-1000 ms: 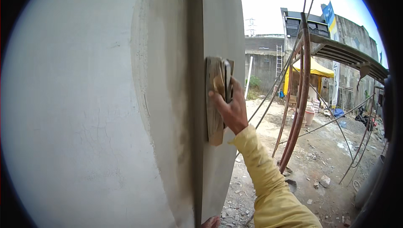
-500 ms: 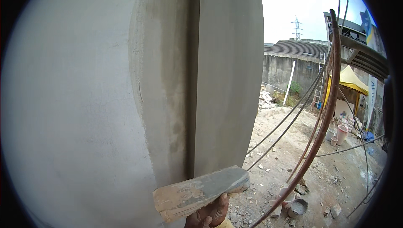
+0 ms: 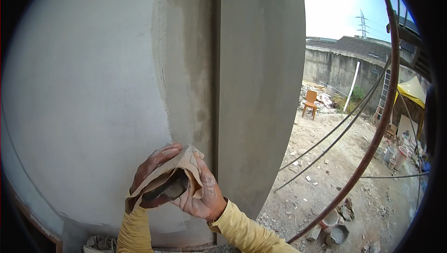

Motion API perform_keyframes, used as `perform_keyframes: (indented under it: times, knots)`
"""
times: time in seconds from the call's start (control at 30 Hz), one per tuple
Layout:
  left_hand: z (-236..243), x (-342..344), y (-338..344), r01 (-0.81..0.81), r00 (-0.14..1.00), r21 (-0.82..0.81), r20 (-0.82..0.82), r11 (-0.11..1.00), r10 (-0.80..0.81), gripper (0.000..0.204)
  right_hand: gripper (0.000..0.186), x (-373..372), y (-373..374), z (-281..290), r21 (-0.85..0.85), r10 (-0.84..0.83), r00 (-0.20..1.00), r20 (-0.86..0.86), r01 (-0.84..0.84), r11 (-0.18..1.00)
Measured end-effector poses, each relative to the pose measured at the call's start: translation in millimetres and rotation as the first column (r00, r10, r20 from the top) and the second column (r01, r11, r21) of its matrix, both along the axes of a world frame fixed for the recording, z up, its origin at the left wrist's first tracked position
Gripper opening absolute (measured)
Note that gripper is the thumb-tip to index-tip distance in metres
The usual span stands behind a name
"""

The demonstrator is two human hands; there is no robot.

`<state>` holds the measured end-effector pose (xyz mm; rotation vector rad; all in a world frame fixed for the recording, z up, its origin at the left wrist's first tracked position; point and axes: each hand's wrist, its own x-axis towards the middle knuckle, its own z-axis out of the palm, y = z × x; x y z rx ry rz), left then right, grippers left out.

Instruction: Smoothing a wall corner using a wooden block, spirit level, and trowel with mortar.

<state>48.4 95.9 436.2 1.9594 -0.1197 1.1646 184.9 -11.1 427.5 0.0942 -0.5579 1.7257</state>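
Note:
Both hands are closed around a beige sheet (image 3: pixel 186 157), paper or cloth, folded about a dark grey block (image 3: pixel 173 187). My left hand (image 3: pixel 152 163) grips the sheet's left side from above, its fingers dusty white. On the right side my right hand (image 3: pixel 208 196) presses the sheet against the block, thumb up along its edge. Only the block's near end shows inside the folds. Just beyond the hands rises a wall, with a smooth pale surface (image 3: pixel 93 90) at left, a darker damp-looking strip (image 3: pixel 186 57), a vertical groove (image 3: pixel 216 90) and a grey column face (image 3: pixel 258 90).
A rusty bent pole (image 3: pixel 372 155) and dark cables (image 3: pixel 330 132) cross the right side. Below lie rubble-strewn ground (image 3: pixel 307 183) and a bucket of grey mix (image 3: pixel 336 235). An orange chair (image 3: pixel 310 103) and a ladder (image 3: pixel 383 92) stand farther back.
The plaster-stained block, earlier held tilted at the column's foot by one visible hand, is no longer seen that way. Both hands now hold the sheet-wrapped block, and the view has shifted.

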Motion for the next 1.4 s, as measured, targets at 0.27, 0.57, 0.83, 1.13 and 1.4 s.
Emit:
perform_keyframes:
  times: [0.27, 0.57, 0.83, 1.13, 1.4]
  knots:
    - [20, 1, 27, -0.123, 0.99, 0.131, 0.084, 0.984, 0.113, 0.056, 0.056, 11, 32, 27, -0.108, 0.035, 0.966, 0.255, -0.007, 0.994]
    - [16, 37, 29, 0.278, 0.859, -0.414, 0.511, 0.867, -0.032, 0.06, 0.048, 13, -16, 31, 0.016, -0.118, 0.827, 0.55, 0.131, 0.991]
    - [29, 45, 13, 0.594, 0.763, -0.501, 0.598, 0.63, -0.245, 0.066, 0.07, 46, -59, 10, 0.721, -0.823, -0.364, 0.437, 0.688, 0.078]
    - [34, 92, -17, 0.293, 0.889, -0.472, 0.454, 0.832, -0.055, 0.062, 0.082, 27, -5, -5, 0.935, -0.558, -0.828, 0.065, 0.246, -0.256]
    - [76, 93, -31, 0.08, 0.927, -0.367, 0.369, 0.927, 0.066, 0.06, 0.081, 26, 20, 15, 0.914, -0.504, -0.86, -0.083, 0.136, -0.383]
